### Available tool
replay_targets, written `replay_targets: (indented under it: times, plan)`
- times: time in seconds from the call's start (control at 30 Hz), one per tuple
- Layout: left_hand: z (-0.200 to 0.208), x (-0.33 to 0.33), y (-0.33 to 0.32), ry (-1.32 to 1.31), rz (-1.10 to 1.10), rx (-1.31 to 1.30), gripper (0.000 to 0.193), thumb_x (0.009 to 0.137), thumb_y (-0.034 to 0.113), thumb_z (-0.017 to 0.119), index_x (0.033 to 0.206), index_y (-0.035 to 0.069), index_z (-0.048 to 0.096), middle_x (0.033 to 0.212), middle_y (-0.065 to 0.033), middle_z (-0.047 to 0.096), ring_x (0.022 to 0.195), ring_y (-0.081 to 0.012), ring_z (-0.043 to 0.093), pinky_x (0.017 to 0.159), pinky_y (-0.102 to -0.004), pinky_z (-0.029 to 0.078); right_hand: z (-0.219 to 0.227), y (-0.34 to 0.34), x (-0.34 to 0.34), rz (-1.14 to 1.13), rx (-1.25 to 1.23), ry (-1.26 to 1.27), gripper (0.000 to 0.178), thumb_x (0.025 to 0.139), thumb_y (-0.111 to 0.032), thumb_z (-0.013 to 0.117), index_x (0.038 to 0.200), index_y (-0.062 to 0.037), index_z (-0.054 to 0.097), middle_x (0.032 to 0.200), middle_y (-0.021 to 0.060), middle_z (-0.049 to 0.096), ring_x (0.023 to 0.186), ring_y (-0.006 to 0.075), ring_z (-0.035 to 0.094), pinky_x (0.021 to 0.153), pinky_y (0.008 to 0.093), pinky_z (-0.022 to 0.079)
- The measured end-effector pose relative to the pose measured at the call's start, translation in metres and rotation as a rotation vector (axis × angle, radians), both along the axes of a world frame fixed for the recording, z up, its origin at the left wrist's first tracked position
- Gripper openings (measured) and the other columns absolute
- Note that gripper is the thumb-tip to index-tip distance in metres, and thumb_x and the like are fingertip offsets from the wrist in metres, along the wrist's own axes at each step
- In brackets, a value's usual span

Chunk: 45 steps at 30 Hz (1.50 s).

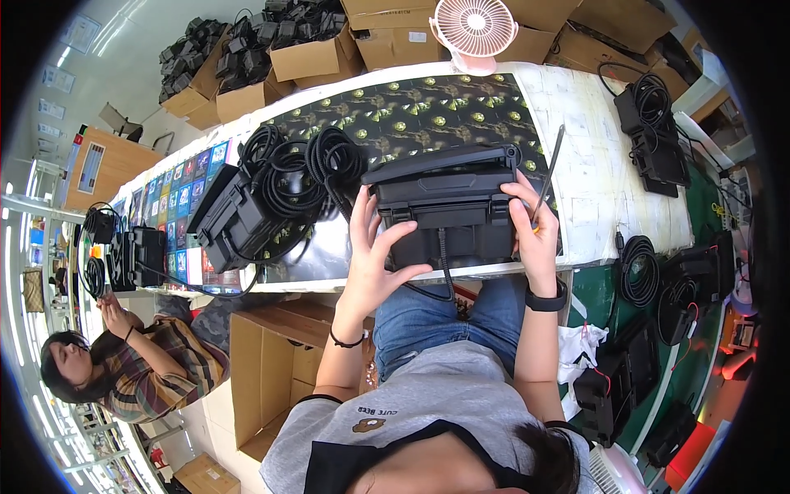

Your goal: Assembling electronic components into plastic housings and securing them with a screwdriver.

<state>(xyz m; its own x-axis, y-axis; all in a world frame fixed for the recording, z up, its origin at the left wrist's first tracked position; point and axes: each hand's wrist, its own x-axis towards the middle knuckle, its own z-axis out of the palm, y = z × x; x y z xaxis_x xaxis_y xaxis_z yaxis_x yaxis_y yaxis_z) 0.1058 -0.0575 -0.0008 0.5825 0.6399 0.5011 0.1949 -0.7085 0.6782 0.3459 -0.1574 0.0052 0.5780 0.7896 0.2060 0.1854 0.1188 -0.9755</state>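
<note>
A black plastic case [448, 216] with a hinged lid [444, 167] stands at the table's near edge, its lid slightly raised. A short ribbed cable [445, 251] comes out of its front. My left hand [377, 243] grips the case's left side, with fingers at its edge and front. At the right side, my right hand [531, 224] holds the case near its latch. A long thin dark rod [553, 169] slants up from my right hand; its lower end is hidden by the fingers, so I cannot tell its kind.
To the left lie another black case [234, 218] and coiled black cables [288, 177]. A pink fan [475, 33] stands at the far edge. More cases [654, 140] lie at right. A cardboard box [263, 370] stands below the table's edge. A person [140, 362] works at far left.
</note>
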Motion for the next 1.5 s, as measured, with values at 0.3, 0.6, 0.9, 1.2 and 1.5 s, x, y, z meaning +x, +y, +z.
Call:
replay_targets:
  times: [0.3, 0.6, 0.9, 1.2, 1.5]
  plan:
    - [0.001, 0.016, -0.014, -0.215, 0.228, -0.161, 0.058, 0.074, 0.001, 0.081, 0.122, 0.004, 0.049, 0.141, -0.0127, 0.03, 0.131, -0.0328, 0.044, 0.102, -0.044, 0.049, -0.012, 0.007, -0.004, -0.039, 0.107, -0.146, 0.022, 0.096, -0.02, 0.061, 0.111, -0.0078, 0.071, 0.133, 0.0195, 0.059, 0.109, 0.0186, 0.062, 0.094, 0.0297, 0.045]
    - [-0.001, 0.015, -0.012, -0.299, 0.246, -0.093, 0.046, 0.073, -0.002, 0.08, 0.112, 0.004, 0.056, 0.137, -0.0121, 0.036, 0.124, -0.0286, 0.049, 0.105, -0.0396, 0.045, -0.022, 0.004, -0.006, -0.072, 0.183, -0.18, 0.024, 0.097, -0.025, 0.06, 0.107, -0.0065, 0.071, 0.132, 0.0207, 0.059, 0.103, 0.0186, 0.064, 0.088, 0.0286, 0.046]
    - [0.03, 0.022, 0.001, -0.076, 0.391, 0.182, 0.029, 0.073, 0.011, 0.081, 0.095, 0.003, 0.064, 0.124, -0.0154, 0.049, 0.097, -0.0258, 0.059, 0.084, -0.0384, 0.049, -0.024, 0.004, -0.007, -0.09, 0.196, -0.187, 0.023, 0.095, -0.024, 0.063, 0.106, -0.0065, 0.072, 0.131, 0.0202, 0.06, 0.103, 0.019, 0.064, 0.088, 0.029, 0.047]
    - [0.023, 0.013, 0.005, -0.087, 0.186, 0.229, 0.029, 0.074, 0.004, 0.072, 0.101, 0.005, 0.063, 0.123, -0.0137, 0.057, 0.111, -0.0326, 0.055, 0.096, -0.0429, 0.044, -0.019, 0.007, -0.009, -0.114, 0.202, -0.185, 0.02, 0.094, -0.02, 0.063, 0.105, -0.0065, 0.072, 0.129, 0.0178, 0.061, 0.101, 0.0188, 0.064, 0.087, 0.0287, 0.047]
    - [0.023, -0.005, 0.012, 0.069, -0.062, 0.043, 0.094, 0.049, 0.011, 0.093, 0.132, 0.007, 0.048, 0.15, -0.0207, 0.032, 0.141, -0.0428, 0.029, 0.113, -0.0497, 0.034, -0.001, -0.007, -0.015, -0.232, 0.11, -0.186, 0.015, 0.093, -0.017, 0.063, 0.096, -0.0058, 0.074, 0.125, 0.0097, 0.063, 0.076, 0.0075, 0.058, 0.065, 0.0223, 0.044]
